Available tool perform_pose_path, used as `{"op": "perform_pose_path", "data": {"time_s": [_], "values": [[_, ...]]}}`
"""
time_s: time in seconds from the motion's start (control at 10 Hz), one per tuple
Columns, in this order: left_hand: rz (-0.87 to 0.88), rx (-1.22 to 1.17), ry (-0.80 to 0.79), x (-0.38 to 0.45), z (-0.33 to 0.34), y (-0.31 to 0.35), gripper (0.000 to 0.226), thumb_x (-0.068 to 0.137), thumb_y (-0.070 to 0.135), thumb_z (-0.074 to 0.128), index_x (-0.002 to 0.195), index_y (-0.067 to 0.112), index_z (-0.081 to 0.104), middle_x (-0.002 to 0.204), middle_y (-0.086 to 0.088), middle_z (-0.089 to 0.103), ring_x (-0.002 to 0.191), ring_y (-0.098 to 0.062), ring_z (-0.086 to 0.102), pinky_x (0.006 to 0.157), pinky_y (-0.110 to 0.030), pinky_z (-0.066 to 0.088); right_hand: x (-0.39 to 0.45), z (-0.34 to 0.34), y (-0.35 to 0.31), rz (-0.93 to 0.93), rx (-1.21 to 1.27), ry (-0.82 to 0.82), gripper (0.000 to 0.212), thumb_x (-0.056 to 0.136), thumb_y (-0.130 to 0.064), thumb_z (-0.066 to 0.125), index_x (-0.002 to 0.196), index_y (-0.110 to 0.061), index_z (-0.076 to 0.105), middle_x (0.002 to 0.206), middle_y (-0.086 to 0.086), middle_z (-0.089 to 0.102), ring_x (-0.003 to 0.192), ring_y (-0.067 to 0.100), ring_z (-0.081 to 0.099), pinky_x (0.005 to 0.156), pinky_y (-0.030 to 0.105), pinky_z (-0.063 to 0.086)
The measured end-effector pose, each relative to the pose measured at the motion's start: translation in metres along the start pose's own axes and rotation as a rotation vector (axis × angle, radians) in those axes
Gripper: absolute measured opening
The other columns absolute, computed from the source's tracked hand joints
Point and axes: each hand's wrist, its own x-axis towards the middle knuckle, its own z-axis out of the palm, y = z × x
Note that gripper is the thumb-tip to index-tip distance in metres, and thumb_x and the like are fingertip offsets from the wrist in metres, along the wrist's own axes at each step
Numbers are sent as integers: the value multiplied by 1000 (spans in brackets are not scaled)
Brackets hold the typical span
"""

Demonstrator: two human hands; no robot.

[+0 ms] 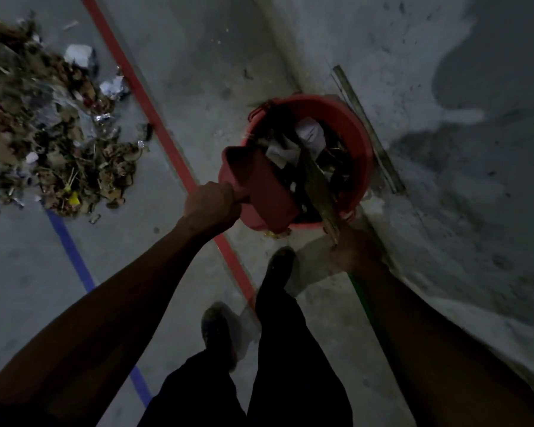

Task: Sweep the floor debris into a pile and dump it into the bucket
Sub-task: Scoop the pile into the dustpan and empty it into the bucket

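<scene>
My left hand (pixel 210 201) grips the red dustpan (pixel 259 186) tipped over the red bucket (pixel 352 131); my right hand (pixel 355 251) holds the broom (pixel 318 183) across its rim. The debris pile (pixel 53 127) lies well apart, left.

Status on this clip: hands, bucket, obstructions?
Left hand grips dustpan tipped into bucket. Right hand grips broom. Debris pile remains.

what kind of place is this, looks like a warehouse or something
Probably an industrial or utility space such as a warehouse, workshop or parking level, though I can't say which. The bare concrete floor carries a painted red line and blue line, and a rough stained concrete wall rises behind the bucket.
</scene>
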Motion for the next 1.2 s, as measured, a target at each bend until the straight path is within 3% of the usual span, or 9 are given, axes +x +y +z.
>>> {"op": "perform_pose_path", "data": {"time_s": [0.2,0.3,0.4,0.5,0.6,0.7,0.9,1.0,1.2], "values": [[77,-62,40,-53,3,-36,33,99,36,45,112,12,63,76,-6,55,70,-30,54,57,-28,36,-54,19,7,-39,206,94,50,83,-25,58,131,-19,50,108,8,63,97,30,64,81,44,56],[120,-112,60,-86,12,-60,36,100,34,46,120,6,57,111,-21,61,96,-38,60,66,-31,34,-91,31,2,-30,269,157,52,85,-16,62,135,-14,47,108,8,60,97,31,62,83,41,55],[96,-119,93,-120,24,-87,44,98,39,48,115,-2,52,113,-24,60,98,-40,59,67,-35,34,-136,43,-4,-49,379,195,37,86,-10,62,123,-9,55,102,9,60,89,28,61,76,36,54],[84,-150,107,-161,25,-110,46,98,39,47,115,-3,51,113,-27,58,100,-42,58,72,-41,40,-184,56,-13,-56,607,171,22,90,-6,58,111,-11,57,97,14,61,76,23,57,56,28,51],[135,-180,149,-205,28,-128,39,101,30,46,129,4,51,115,-29,57,104,-43,56,81,-44,41,-231,70,-24,-58,806,151,29,93,-6,56,118,-20,53,92,8,58,71,19,55,44,21,47],[77,-288,197,-235,47,-151,40,100,30,47,124,-2,52,111,-32,55,101,-45,55,80,-47,41,-263,86,-31,-128,848,190,23,93,-6,59,105,-25,58,80,5,61,59,15,58,46,21,47],[-131,-539,270,-290,78,-181,46,99,31,49,106,-15,49,103,-34,55,95,-49,56,76,-49,41,-295,114,-53,-163,829,131,35,91,-17,67,125,-13,58,75,6,61,51,16,58,44,25,46],[-306,-640,228,-305,85,-190,50,98,34,49,115,-13,49,112,-33,57,102,-47,55,83,-46,42,-294,121,-67,-195,739,103,29,90,-12,65,119,-10,59,76,9,58,55,22,57,42,24,46],[-499,-709,120,-294,121,-204,45,93,37,50,113,-3,52,106,-24,58,97,-40,57,75,-38,42,-241,155,-78,-244,511,18,47,79,-27,69,125,-19,58,102,11,66,80,30,66,57,36,57]]}}
